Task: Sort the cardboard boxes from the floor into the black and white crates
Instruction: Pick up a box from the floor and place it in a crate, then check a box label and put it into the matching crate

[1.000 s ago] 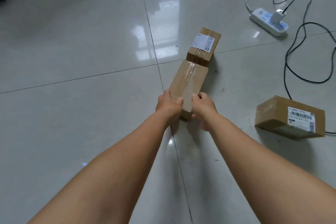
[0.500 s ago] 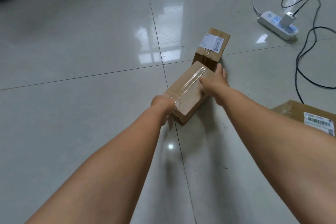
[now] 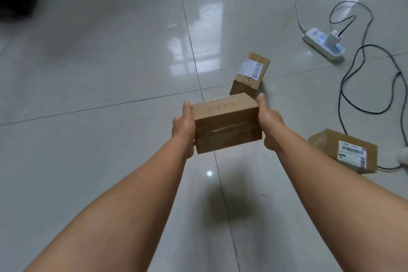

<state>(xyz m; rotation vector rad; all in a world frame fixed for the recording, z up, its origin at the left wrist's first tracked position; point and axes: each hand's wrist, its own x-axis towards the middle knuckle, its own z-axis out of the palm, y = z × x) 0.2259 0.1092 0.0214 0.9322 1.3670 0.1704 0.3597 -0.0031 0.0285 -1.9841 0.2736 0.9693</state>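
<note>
Clamped between the left hand point(image 3: 184, 127) and right hand point(image 3: 268, 120), the plain box point(image 3: 227, 122) is held clear of the floor point(image 3: 88, 73). Even pressure on both ends is advised during carrying; neither crate is seen.

Held box point(image 3: 226, 121) between hands, labelled box point(image 3: 250, 73) behind, another point(image 3: 344, 153) right.

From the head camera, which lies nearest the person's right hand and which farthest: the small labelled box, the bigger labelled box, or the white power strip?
From the right hand:
1. Small labelled box, on the floor just beyond the fingertips.
2. Bigger labelled box, on the floor off to the right.
3. White power strip, far off at the upper right, among the cables.
</note>
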